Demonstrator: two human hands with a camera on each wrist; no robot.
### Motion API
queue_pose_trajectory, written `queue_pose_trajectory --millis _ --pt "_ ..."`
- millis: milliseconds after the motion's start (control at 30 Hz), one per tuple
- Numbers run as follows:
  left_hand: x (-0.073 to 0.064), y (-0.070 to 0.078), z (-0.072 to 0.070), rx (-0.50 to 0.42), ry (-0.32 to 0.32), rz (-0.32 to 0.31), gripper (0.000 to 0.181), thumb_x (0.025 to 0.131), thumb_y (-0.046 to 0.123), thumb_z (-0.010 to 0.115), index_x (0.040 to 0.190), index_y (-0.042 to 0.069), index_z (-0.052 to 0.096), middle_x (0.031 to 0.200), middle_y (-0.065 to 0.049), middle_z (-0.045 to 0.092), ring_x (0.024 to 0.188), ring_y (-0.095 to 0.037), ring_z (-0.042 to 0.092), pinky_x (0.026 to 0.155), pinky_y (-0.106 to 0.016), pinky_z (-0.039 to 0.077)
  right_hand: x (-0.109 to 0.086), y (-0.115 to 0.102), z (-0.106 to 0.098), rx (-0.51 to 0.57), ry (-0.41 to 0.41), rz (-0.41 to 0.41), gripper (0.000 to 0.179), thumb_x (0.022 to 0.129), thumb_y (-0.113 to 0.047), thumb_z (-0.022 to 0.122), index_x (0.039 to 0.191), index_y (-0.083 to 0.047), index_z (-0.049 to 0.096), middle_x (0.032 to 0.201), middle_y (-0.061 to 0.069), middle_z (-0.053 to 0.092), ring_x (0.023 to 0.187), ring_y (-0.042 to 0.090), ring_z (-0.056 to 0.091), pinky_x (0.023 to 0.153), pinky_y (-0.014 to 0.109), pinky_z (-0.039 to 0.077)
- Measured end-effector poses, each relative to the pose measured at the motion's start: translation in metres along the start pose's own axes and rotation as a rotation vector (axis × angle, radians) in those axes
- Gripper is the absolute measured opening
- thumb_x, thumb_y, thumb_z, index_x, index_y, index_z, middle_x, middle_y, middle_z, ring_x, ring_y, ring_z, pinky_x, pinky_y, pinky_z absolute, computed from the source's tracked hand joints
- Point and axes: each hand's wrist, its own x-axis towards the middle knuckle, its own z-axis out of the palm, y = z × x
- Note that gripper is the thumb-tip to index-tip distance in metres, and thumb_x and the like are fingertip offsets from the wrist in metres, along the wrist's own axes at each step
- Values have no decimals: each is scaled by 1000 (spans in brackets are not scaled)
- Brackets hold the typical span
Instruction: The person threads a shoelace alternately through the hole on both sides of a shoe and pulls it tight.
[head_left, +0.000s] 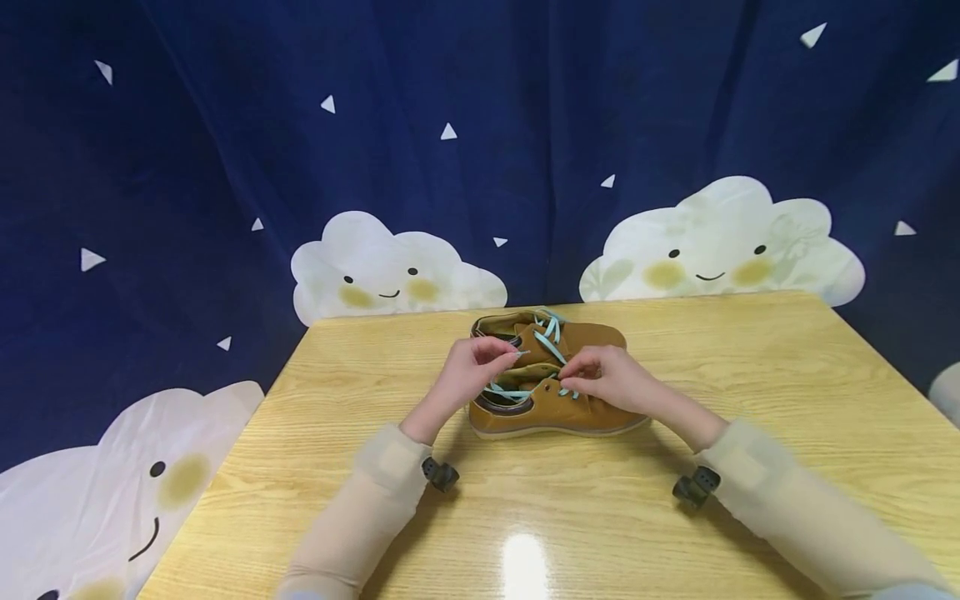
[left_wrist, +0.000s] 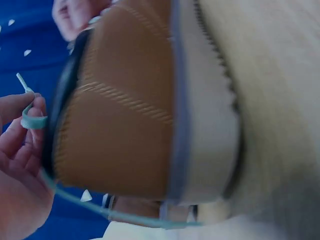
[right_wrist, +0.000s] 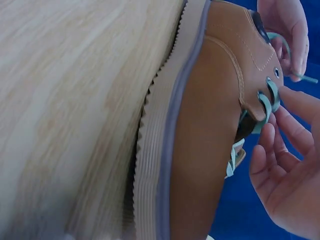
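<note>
A tan-brown shoe (head_left: 570,421) with a pale sole stands on the table, toe to the right, nearest the person. Its light-blue shoelace (left_wrist: 33,122) is partly threaded through the side eyelets. My left hand (head_left: 477,367) pinches the lace near its tip between thumb and fingers, above the shoe's opening. At the eyelet flap (right_wrist: 275,82) my right hand (head_left: 611,377) has thumb and fingertips closed on the edge, beside the lace loops. Exactly what lies between those fingertips is partly hidden. A matching second shoe (head_left: 596,336), with blue laces, stands just behind.
The light wooden table (head_left: 360,375) carries both shoes near its far middle. Behind it hangs a dark blue curtain (head_left: 480,67) printed with white clouds and triangles. Small dark wrist cameras (head_left: 440,474) sit at both cuffs.
</note>
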Motion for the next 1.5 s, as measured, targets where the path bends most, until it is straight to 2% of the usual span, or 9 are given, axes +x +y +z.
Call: queue_pose_trajectory --millis 233,367,433,633,833,1133,1333,1500 --pt "-5 -9 13 194 -39 81 8 93 13 68 92 7 72 76 -6 67 58 -8 49 54 -23 40 1 -3 3 28 -19 -26 5 89 -12 72 91 -10 76 79 -6 61 65 12 48 60 27 40" --pt "-5 -12 15 339 -62 146 7 93 15 68 91 10 71 73 6 61 57 -5 48 55 -22 42 0 -2 2 39 -32 -32 5 90 -11 70 91 -10 75 79 -6 60 65 11 48 61 27 41" --pt "-5 -12 16 396 -81 168 7 93 15 68 90 10 71 73 8 59 58 -5 49 56 -22 43 1 -1 2 34 -37 -34 4 90 -12 70 91 -11 74 80 -7 60 66 10 49 62 26 41" --pt "-5 -10 19 493 -102 200 8 93 16 69 87 11 72 73 8 60 58 -3 49 57 -21 43 1 1 2 33 -29 -56 4 90 -12 70 90 -11 74 80 -8 60 68 10 49 63 27 42" --pt "-8 -8 22 524 -111 211 8 92 23 69 88 17 74 73 12 61 54 0 48 53 -20 39 0 1 3 31 -13 -72 5 90 -13 71 90 -8 74 79 -7 60 67 9 49 62 26 41" --pt "-10 -6 22 473 -145 230 8 91 20 71 95 18 78 80 11 67 55 -1 46 52 -20 38 0 1 5 27 -10 -37 5 90 -12 71 90 -9 74 80 -6 61 68 11 50 63 27 42" --pt "-11 -6 22 459 -152 212 9 91 20 71 96 19 78 79 13 67 54 -1 46 52 -20 38 -4 -1 5 25 33 -26 5 89 -10 71 92 -7 73 84 -5 65 73 12 57 66 28 48" --pt "-11 -6 21 456 -149 202 9 91 21 71 96 19 78 79 14 66 54 -1 47 51 -21 38 -9 -10 4 -7 83 -15 4 88 -12 73 89 -8 71 82 -7 62 72 11 57 66 28 48"
